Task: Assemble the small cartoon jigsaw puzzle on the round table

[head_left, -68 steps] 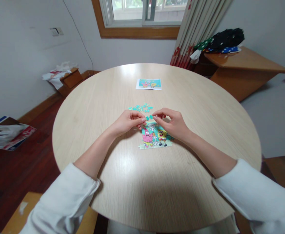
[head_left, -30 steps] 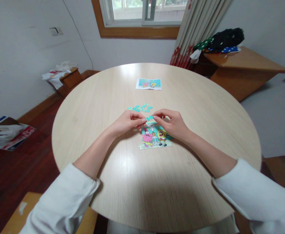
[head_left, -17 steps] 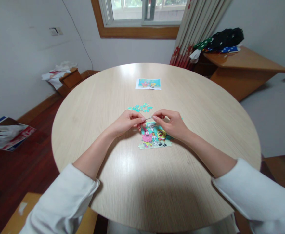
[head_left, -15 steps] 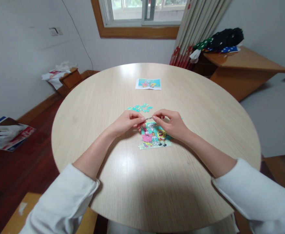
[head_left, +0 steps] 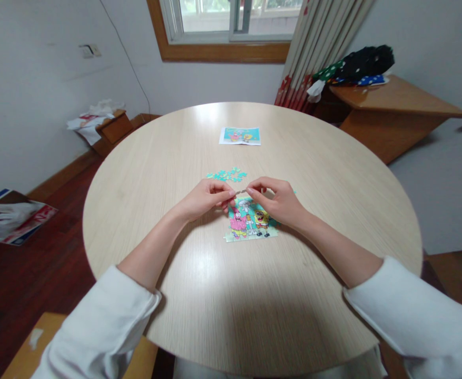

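Observation:
A partly built cartoon jigsaw puzzle [head_left: 250, 223] lies at the middle of the round table [head_left: 199, 295]. Just above its top edge my left hand [head_left: 206, 198] and my right hand [head_left: 275, 200] meet, each pinching one end of a small puzzle piece [head_left: 241, 191] that shows edge-on between the fingertips. Several loose teal pieces [head_left: 227, 175] lie on the table right behind my hands.
A small printed reference picture [head_left: 240, 136] lies further back on the table. A wooden desk [head_left: 392, 105] with dark clothes stands at the right by the curtain [head_left: 317, 47]. Bags and paper [head_left: 9, 218] lie on the floor at the left.
The piece between my fingers showed its teal face earlier; it is now tilted so that only its thin edge shows. My hands have stayed in place.

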{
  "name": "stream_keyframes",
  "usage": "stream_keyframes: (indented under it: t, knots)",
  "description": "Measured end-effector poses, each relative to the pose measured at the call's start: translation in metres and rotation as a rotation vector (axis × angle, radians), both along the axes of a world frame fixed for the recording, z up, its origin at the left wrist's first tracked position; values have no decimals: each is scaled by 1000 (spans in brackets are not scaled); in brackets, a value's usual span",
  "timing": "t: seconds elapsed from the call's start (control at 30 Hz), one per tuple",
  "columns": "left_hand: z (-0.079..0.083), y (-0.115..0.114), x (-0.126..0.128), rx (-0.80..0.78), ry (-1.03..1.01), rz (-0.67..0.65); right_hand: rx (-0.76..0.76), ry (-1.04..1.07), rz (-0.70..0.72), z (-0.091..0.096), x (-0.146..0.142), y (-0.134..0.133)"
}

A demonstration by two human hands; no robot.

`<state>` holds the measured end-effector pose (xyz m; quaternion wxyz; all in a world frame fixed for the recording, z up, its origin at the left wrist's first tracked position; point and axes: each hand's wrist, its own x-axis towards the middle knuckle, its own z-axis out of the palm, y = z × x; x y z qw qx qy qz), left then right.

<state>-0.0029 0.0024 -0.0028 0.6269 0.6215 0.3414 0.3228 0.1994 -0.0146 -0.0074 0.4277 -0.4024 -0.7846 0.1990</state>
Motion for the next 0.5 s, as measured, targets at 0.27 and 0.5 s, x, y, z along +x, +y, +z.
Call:
stream_keyframes:
  t: [0.27, 0.5]
  knots:
    - [3, 0, 0, 55, 68, 20, 5, 15, -16, -2, 0, 1]
    - [3, 0, 0, 31, 72, 35, 10, 26, -14, -3, 0, 1]
